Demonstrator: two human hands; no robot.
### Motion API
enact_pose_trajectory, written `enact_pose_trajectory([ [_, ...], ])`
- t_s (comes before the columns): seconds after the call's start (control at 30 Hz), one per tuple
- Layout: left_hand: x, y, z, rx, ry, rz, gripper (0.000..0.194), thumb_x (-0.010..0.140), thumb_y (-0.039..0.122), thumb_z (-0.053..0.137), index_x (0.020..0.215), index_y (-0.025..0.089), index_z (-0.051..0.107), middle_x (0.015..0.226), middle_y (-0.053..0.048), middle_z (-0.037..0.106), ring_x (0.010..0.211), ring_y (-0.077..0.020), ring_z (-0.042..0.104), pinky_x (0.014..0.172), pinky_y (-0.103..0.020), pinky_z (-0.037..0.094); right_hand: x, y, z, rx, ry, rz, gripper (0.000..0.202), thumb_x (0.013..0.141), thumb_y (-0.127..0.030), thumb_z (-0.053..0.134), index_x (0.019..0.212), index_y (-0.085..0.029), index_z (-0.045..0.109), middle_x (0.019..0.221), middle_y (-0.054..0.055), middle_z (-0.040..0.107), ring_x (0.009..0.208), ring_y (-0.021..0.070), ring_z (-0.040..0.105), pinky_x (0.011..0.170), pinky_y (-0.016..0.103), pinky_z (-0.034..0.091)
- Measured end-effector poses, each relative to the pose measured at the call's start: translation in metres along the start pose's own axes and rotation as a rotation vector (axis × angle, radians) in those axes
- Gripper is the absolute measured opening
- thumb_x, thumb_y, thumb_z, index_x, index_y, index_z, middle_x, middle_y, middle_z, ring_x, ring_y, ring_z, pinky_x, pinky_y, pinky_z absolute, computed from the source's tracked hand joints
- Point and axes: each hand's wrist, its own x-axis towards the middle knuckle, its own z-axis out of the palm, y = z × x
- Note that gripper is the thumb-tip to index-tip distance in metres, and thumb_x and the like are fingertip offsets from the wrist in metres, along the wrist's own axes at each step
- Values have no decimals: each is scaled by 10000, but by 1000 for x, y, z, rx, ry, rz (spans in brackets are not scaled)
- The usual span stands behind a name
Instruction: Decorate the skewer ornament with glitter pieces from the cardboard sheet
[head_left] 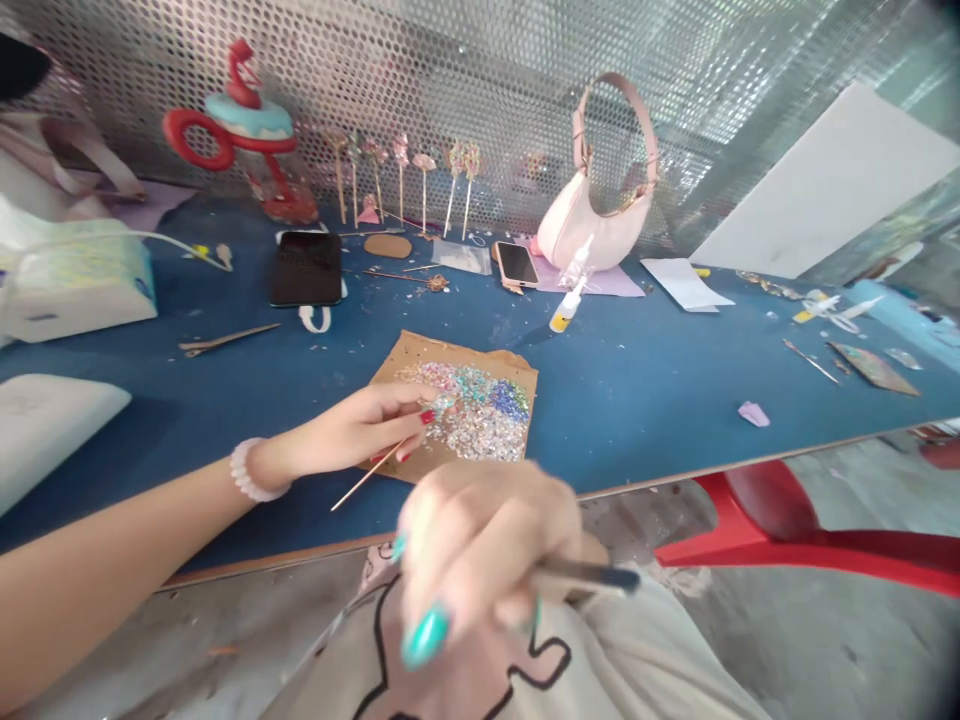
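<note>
Closest to the camera, the right hand (487, 550) is blurred in front of the table's near edge, its fingers curled shut around a dark-ended tool (600, 575) that points right; the tool's working end is hidden.

From the left, a white box (79, 285) sits at the far left of the blue table (607, 400). Tweezers (229, 340) lie to its right, with a black phone (306, 270) beyond them and a red cup (279, 185) behind that.

Next comes the left hand (360, 430), low over the card (405, 348). Its fingers are nearly closed, pinching a thin stick (364, 487) that slants out toward the near left. The stick's far end is covered by the fingers, so whether it carries anything, I cannot tell.

Loose gems (487, 435) lie spread on the card: pink, teal and blue on the far side, clear ones nearer. The work in hand looks like fine handling close to these gems. Such a slim stick calls for a light, steady pinch, and a knock to the card could scatter them.

Farther right stand a glue bottle (566, 310) and a pink bag (596, 225); a red chair (825, 545) is at the near right.
</note>
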Motion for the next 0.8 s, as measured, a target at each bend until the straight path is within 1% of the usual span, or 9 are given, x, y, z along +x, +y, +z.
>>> enact_pose_trajectory([
  [0.03, 0, 0, 1, -4, 0, 5, 221, 962, 350, 436, 1016, 163, 541, 554, 70, 501, 415, -65, 395, 386, -155, 324, 3, 11, -2, 65, 39, -17, 443, 1040, -375, 204, 1030, -298, 640, 605, -41, 578, 597, 87, 567, 620, 217, 505],
  [0.07, 0, 1, 2, -5, 0, 12, 216, 960, 343, 433, 1000, 162, 542, 550, 70, 502, 419, -66, 403, 393, -155, 333, 5, 20, -5, 194, 115, 26, 382, 1038, -340, 252, 1049, -269, 627, 610, -36, 578, 601, 94, 562, 623, 226, 505],
  [0.1, 0, 1, 3, -1, -12, 15, 205, 955, 333, 442, 946, 158, 549, 555, 61, 517, 429, -65, 415, 402, -155, 342, 4, 26, -7, 219, 218, 94, 315, 1028, -294, 306, 1079, -243, 613, 621, -29, 576, 594, 102, 547, 603, 235, 494],
  [0.13, 0, 1, 4, 7, -28, 15, 188, 943, 313, 464, 911, 152, 555, 548, 60, 520, 428, -63, 417, 411, -156, 351, 3, 31, -9, 140, 258, 169, 252, 1008, -240, 370, 1099, -242, 606, 673, -21, 588, 611, 102, 544, 600, 238, 484],
  [0.2, 0, 1, 5, 13, -39, 24, 181, 929, 290, 466, 939, 144, 574, 544, 64, 517, 416, -60, 406, 398, -154, 342, -2, 38, -8, 89, 253, 211, 251, 973, -195, 450, 1172, -210, 601, 722, 4, 583, 636, 120, 534, 586, 255, 463],
  [0.3, 0, 0, 6, 23, -50, 35, 198, 915, 245, 458, 1022, 142, 589, 550, 71, 520, 409, -56, 405, 398, -150, 340, -10, 45, 2, 20, 224, 214, 358, 964, -143, 418, 1280, -211, 571, 725, 15, 567, 671, 143, 539, 621, 284, 453],
  [0.4, 0, 0, 7, 33, -49, 47, 199, 904, 212, 459, 1036, 144, 592, 550, 74, 523, 406, -51, 402, 403, -145, 334, -15, 48, 12, -45, 226, 200, 400, 934, -85, 449, 1272, -247, 591, 702, 4, 570, 658, 138, 532, 636, 285, 439],
  [0.53, -1, 1, 8, 45, -19, 59, 194, 929, 239, 450, 1004, 136, 596, 539, 72, 517, 395, -51, 408, 408, -150, 334, -20, 49, 16, -76, 254, 202, 460, 891, -23, 483, 1247, -280, 619, 794, 31, 633, 707, 140, 570, 646, 283, 455],
  [0.8, -2, 2, 9, 55, 38, 112, 321, 976, 319, 412, 1147, 117, 594, 526, 68, 511, 388, -57, 405, 417, -161, 349, -24, 50, 17, -50, 255, 259, 505, 888, -24, 480, 1294, -299, 598, 842, 45, 651, 706, 135, 616, 640, 264, 502],
])
